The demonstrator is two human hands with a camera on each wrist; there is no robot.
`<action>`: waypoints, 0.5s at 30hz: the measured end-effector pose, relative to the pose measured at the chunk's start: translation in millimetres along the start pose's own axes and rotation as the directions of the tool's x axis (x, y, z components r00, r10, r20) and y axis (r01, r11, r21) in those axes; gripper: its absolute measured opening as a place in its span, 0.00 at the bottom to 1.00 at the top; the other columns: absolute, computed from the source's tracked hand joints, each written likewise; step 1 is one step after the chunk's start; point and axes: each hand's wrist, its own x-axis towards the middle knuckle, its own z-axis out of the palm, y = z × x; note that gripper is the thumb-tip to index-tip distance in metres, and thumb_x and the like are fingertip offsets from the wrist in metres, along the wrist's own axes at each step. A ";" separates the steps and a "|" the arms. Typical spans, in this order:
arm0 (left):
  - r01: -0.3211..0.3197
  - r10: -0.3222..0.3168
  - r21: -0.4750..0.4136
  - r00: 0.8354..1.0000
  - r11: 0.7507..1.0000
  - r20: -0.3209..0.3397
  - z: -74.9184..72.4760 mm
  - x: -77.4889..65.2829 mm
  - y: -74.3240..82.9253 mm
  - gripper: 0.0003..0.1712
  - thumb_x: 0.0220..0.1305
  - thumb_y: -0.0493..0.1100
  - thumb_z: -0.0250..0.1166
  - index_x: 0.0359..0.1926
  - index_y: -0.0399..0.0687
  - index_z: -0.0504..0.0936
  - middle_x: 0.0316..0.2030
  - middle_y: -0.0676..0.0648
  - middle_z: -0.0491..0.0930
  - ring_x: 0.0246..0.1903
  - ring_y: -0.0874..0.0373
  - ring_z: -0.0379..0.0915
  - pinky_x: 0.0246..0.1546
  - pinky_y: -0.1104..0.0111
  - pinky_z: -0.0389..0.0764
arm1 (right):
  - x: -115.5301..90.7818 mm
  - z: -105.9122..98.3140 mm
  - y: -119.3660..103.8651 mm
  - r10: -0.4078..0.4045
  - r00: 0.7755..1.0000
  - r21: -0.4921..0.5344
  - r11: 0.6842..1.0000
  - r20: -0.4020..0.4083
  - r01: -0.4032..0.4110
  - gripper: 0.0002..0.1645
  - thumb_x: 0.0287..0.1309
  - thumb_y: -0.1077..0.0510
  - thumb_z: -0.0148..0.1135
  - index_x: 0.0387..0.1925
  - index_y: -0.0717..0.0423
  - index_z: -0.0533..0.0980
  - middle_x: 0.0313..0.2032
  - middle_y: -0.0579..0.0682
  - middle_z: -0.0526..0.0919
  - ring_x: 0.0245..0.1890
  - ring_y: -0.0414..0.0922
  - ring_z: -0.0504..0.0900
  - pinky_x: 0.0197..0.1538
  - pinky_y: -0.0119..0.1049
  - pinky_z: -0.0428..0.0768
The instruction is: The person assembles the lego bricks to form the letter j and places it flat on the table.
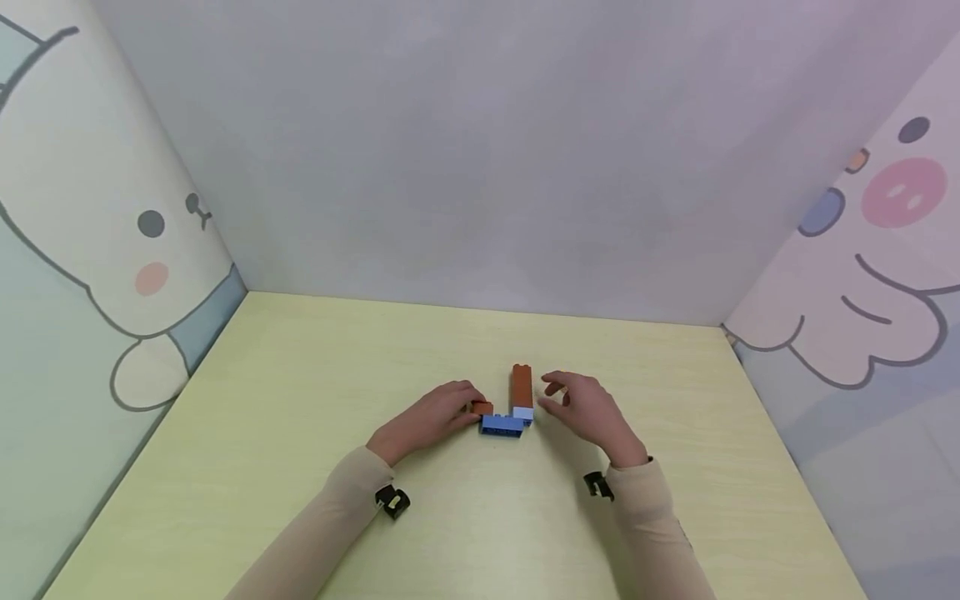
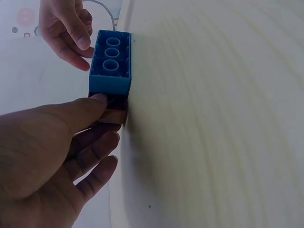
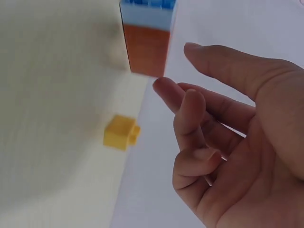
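Several toy building bricks are joined in an L-like shape on the table. My left hand (image 1: 438,412) pinches a small orange-brown brick (image 1: 483,408) at the left end between thumb and fingers. Joined to it is a blue brick (image 2: 110,57), lying on its side with its hollow underside facing the left wrist camera. A longer orange-brown brick (image 1: 522,386) runs away from me, with a light blue piece (image 1: 522,414) at its near end. To its right, my right hand (image 1: 588,408) hovers with fingers loosely bent and nothing between them.
A small yellow brick (image 3: 119,132) shows beyond my right fingertips in the right wrist view. The pale wooden table (image 1: 337,350) meets a grey back wall (image 1: 480,167). Side panels with cartoon animals (image 1: 150,250) stand left and right.
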 end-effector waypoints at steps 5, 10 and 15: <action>0.018 -0.018 -0.004 1.000 1.000 0.002 -0.7 0.8 -0.1 0.15 0.76 0.47 0.60 0.57 0.48 0.82 0.47 0.52 0.82 0.45 0.61 0.74 0.54 0.64 0.79 | -1.5 -11.0 12.7 0.042 0.998 -0.060 0.997 -0.055 -0.045 0.24 0.63 0.53 0.70 0.58 0.58 0.80 0.48 0.54 0.88 0.35 0.44 0.80 0.32 0.35 0.75; 0.019 -0.019 -0.005 1.000 1.000 -0.001 -0.3 0.8 0.0 0.15 0.76 0.46 0.60 0.57 0.47 0.82 0.47 0.52 0.82 0.44 0.61 0.74 0.52 0.64 0.79 | -1.9 -11.7 22.1 0.067 0.994 -0.121 0.990 -0.085 -0.077 0.24 0.62 0.54 0.71 0.57 0.60 0.80 0.49 0.57 0.86 0.37 0.48 0.83 0.33 0.40 0.80; 0.046 -0.045 -0.029 0.999 0.999 0.007 0.5 -1.3 1.6 0.21 0.73 0.45 0.64 0.63 0.43 0.79 0.53 0.48 0.82 0.51 0.57 0.77 0.58 0.60 0.80 | 1.7 -9.2 26.4 0.102 0.990 -0.158 0.980 -0.099 -0.117 0.23 0.62 0.53 0.71 0.54 0.61 0.80 0.47 0.58 0.85 0.38 0.50 0.84 0.33 0.44 0.82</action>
